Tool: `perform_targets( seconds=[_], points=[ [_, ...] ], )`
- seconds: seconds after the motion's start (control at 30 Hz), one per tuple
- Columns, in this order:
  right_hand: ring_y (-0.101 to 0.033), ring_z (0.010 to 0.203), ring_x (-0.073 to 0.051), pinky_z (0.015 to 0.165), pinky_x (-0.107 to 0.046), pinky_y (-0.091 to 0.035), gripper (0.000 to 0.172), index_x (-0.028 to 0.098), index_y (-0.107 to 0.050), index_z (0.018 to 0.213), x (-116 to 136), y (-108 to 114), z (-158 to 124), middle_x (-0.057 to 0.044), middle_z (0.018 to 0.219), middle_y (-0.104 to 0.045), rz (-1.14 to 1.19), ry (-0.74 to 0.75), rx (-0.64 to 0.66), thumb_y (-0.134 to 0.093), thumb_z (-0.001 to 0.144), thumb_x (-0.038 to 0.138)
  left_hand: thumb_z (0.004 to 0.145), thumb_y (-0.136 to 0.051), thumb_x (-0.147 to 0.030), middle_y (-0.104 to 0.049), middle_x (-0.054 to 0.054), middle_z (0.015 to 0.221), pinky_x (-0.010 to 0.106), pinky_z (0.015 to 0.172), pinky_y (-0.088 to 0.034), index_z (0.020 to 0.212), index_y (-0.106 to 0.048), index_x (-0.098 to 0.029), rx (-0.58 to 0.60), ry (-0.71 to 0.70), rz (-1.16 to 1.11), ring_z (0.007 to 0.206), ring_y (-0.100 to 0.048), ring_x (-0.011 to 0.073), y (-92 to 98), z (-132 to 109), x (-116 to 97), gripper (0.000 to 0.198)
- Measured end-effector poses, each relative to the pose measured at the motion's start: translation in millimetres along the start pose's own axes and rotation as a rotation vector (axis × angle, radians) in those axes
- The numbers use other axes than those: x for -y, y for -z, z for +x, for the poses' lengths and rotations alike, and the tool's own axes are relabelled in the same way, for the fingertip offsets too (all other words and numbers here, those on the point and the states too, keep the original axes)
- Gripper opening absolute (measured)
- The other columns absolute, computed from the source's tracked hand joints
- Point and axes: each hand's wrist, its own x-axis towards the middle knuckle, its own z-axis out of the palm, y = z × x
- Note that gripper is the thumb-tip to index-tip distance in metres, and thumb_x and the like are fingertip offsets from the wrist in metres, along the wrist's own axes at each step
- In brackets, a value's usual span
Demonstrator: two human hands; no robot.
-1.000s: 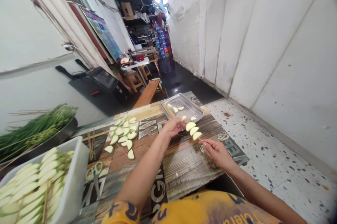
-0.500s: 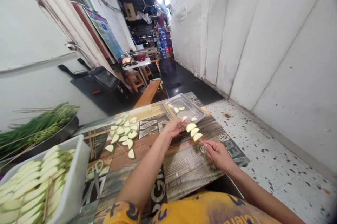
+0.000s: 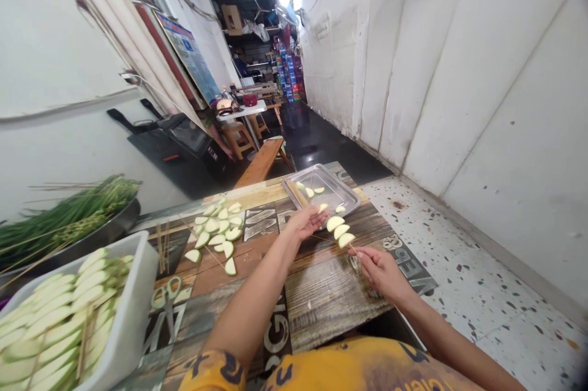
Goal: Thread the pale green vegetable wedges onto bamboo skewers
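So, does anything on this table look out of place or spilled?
Nothing looks spilled or damaged. Only the loose slices lie scattered straight on the table, not in the metal tray or the white tub. The right hand holds a skewer with three threaded slices.

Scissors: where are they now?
Head view, left side: the scissors lie flat on the table, close beside the right wall of the white tub and just below a few bare sticks.
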Motion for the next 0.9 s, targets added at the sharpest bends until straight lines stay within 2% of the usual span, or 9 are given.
perform_targets(
  seconds=[0.53, 0.9],
  points=[
    [-0.024, 0.038, -0.005, 0.037, -0.018, -0.015, 0.047, 0.008, -0.059, 0.101, 1.3, 0.3, 0.7, 0.009, 0.044, -0.03, -0.039, -0.005, 0.014, -0.05, 0.079, 0.049, 0.078, -0.054, -0.007, -0.067, 0.011, 0.072, 0.02, 0.055, -0.05, 0.084, -0.058, -0.007, -0.014, -0.062, 0.071, 0.06, -0.064, 0.0126, 0.1, -2.4, 0.0, 0.008],
    [-0.022, 0.037, -0.005, 0.037, -0.019, -0.015, 0.045, 0.008, -0.058, 0.101, -1.8, 2.3, 0.9, 0.01, 0.043, -0.029, -0.05, -0.014, 0.025, -0.05, 0.08, 0.047, 0.073, -0.059, -0.008, -0.067, 0.012, 0.075, 0.02, 0.054, -0.051, 0.08, -0.059, -0.008, 0.035, -0.07, 0.16, 0.064, -0.065, 0.0154, 0.7, -8.8, -3.4, 0.007]
  ],
)
